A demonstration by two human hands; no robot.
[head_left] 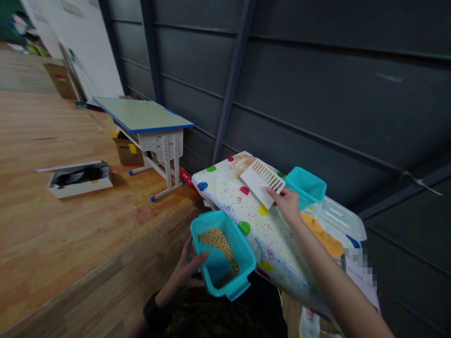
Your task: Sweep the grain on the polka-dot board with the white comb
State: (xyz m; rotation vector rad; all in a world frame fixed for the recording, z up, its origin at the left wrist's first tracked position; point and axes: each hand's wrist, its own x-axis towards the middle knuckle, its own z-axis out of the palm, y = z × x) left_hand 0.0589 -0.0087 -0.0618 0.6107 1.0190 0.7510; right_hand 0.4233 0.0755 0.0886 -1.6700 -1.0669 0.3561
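Note:
My left hand (pixel 188 270) grips the left side of a teal plastic container (pixel 248 256), tilted beside the near edge of the table. Small round yellow beans (pixel 218 240), which look like soybeans, lie along its far and right sides. My right hand (pixel 287 204) pinches a white slotted plate (pixel 259 185) by its near edge, above the table (pixel 225 188) with its balloon-print cover. Just beyond the plate, a patch of pale beige grains (pixel 241 164) is spread on the cover; the plate partly hides it.
Behind my right hand stands a second teal container (pixel 308 180), with a clear lid (pixel 341 218) and an orange cloth (pixel 320 234) nearby. A school desk (pixel 144 117) and an open white box (pixel 81 180) are at left. A dark panelled wall (pixel 317 94) runs behind the table.

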